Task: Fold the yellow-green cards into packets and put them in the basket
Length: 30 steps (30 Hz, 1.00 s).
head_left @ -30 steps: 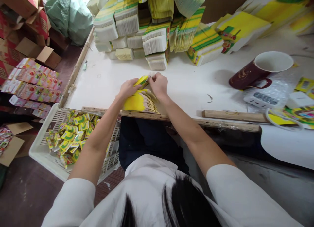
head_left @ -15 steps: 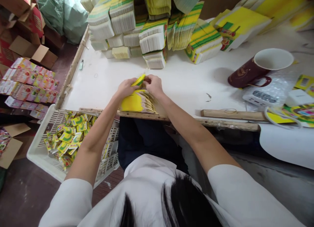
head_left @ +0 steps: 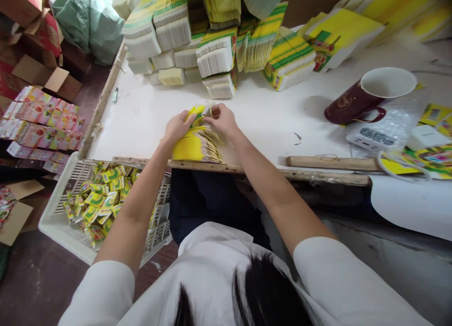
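Between my hands, above the table, is a small yellow-and-green printed card packet [head_left: 197, 113]. My left hand [head_left: 177, 126] grips its left side, the thumb near its upper edge. At its right end, my right hand [head_left: 223, 119] pinches the edge with bent fingers; a pale grey-white part shows there. Just below, a fanned stack of yellow cards [head_left: 189, 147] lies at the table's front edge, close under both hands. Exactly what the right fingertips hold is partly hidden.
Bundled card stacks [head_left: 215, 58] stand along the back of the white table [head_left: 148, 123]. To the right are a maroon mug [head_left: 348, 102], a power strip [head_left: 369, 137] and a wooden stick [head_left: 332, 163]. A white basket [head_left: 52, 222] of yellow packets stands below left.
The packet between my hands has turned and spread, so more of its printed face and a pale part show. My right fingers have shifted slightly; the view has moved a little.
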Tool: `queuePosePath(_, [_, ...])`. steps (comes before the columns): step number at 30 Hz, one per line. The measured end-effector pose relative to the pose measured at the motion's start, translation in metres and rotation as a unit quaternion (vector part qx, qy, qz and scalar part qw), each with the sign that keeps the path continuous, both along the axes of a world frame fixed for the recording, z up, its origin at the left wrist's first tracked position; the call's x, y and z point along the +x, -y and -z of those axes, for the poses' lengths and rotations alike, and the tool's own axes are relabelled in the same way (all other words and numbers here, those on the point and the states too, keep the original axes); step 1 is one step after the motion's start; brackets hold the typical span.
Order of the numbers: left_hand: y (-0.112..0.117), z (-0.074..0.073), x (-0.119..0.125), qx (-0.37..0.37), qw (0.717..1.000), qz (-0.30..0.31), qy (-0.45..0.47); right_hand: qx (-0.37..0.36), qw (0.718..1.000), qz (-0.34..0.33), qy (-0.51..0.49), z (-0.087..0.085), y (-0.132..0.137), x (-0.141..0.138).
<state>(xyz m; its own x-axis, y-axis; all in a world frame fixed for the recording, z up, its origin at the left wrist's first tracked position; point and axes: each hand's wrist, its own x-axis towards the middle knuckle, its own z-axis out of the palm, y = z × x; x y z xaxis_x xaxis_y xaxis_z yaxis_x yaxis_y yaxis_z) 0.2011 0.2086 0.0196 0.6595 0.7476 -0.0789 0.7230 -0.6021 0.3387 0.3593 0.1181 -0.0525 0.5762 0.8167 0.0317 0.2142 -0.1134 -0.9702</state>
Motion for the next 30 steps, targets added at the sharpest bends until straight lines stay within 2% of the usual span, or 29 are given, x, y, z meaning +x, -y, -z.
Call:
queuePosePath(6, [-0.004, 0.0, 0.001, -0.026, 0.998, -0.022, 0.047, -0.027, 0.996, 0.001, 0.086, -0.003, 0.008, 0.018])
queuePosePath(11, [-0.009, -0.005, 0.004, -0.105, 0.991, -0.033, 0.073, -0.027, 0.994, -0.036, 0.096, -0.004, 0.013, 0.032])
queuePosePath(14, [-0.012, -0.006, 0.006, -0.115, 0.99, -0.034, 0.078, -0.026, 0.994, -0.046, 0.101, -0.01, 0.016, 0.031])
queuePosePath(20, [-0.012, -0.001, 0.006, -0.089, 0.989, -0.037, 0.109, -0.036, 0.989, 0.036, 0.138, -0.023, 0.027, 0.025])
queuePosePath(23, [-0.012, 0.001, 0.005, -0.09, 0.989, -0.038, 0.112, -0.041, 0.989, 0.034, 0.138, -0.028, 0.032, 0.028])
queuePosePath(27, [-0.012, 0.002, 0.005, -0.086, 0.989, -0.044, 0.11, -0.049, 0.993, -0.021, 0.102, -0.033, 0.042, 0.04])
queuePosePath(30, [-0.012, 0.002, 0.006, -0.079, 0.99, -0.047, 0.108, -0.062, 0.986, -0.147, 0.039, -0.034, 0.05, 0.049])
